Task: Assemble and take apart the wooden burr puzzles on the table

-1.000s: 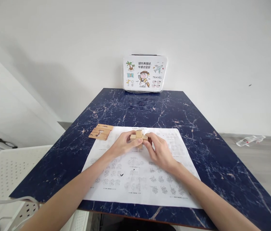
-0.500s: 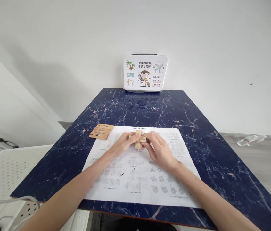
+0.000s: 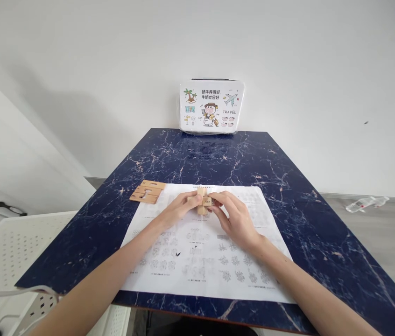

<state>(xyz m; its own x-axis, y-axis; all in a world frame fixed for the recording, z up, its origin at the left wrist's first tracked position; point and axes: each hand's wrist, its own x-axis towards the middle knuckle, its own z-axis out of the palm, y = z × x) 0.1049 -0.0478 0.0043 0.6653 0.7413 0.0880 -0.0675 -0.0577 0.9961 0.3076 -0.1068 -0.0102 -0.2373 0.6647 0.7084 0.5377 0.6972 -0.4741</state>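
At the far left I saw a white perforated rack (image 3: pixel 4 242), close beside the table (image 3: pixel 225 163), which had a dark blue marbled top. On it, flat wooden pieces (image 3: pixel 147 192) with cut-outs lay at the upper left corner of a printed sheet (image 3: pixel 183 226). The left hand (image 3: pixel 177 210) gripped a cross-shaped wooden block (image 3: pixel 204 204), and the right hand (image 3: pixel 236 218) pinched its right end; the block was between both hands, over the sheet's upper middle. Behind, a white case (image 3: pixel 212 108) with cartoons stood upright near the pale wall (image 3: pixel 120 56), its inside hidden from me. At right, a clear bottle (image 3: pixel 361 204) lay on the grey floor (image 3: pixel 386 240).
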